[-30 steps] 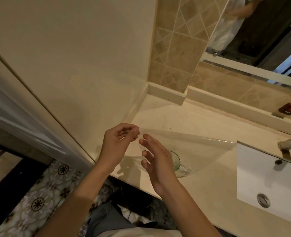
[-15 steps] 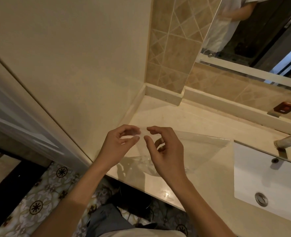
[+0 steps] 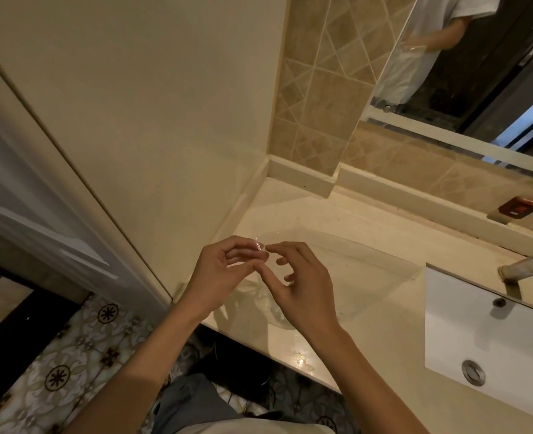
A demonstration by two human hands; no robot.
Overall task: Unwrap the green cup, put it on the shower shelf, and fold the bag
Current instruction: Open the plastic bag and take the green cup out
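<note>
A clear plastic bag (image 3: 356, 270) hangs over the cream countertop (image 3: 384, 346), its far end resting near the sink. My left hand (image 3: 219, 277) pinches the bag's top edge between thumb and fingers. My right hand (image 3: 299, 286) pinches the same edge right beside it, the fingertips of both hands almost touching. The green cup is hidden behind my right hand. Only a curved glassy shape (image 3: 279, 317) shows inside the bag below that hand.
A white sink (image 3: 490, 333) with a drain (image 3: 473, 372) and a metal faucet (image 3: 528, 272) lies to the right. A small red-brown item (image 3: 518, 207) sits on the back ledge under the mirror (image 3: 478, 73). A cream wall (image 3: 149, 120) stands close on the left.
My right hand went from flat and open to pinching the bag's edge beside my left hand. It now covers the green cup, which was visible a second ago.
</note>
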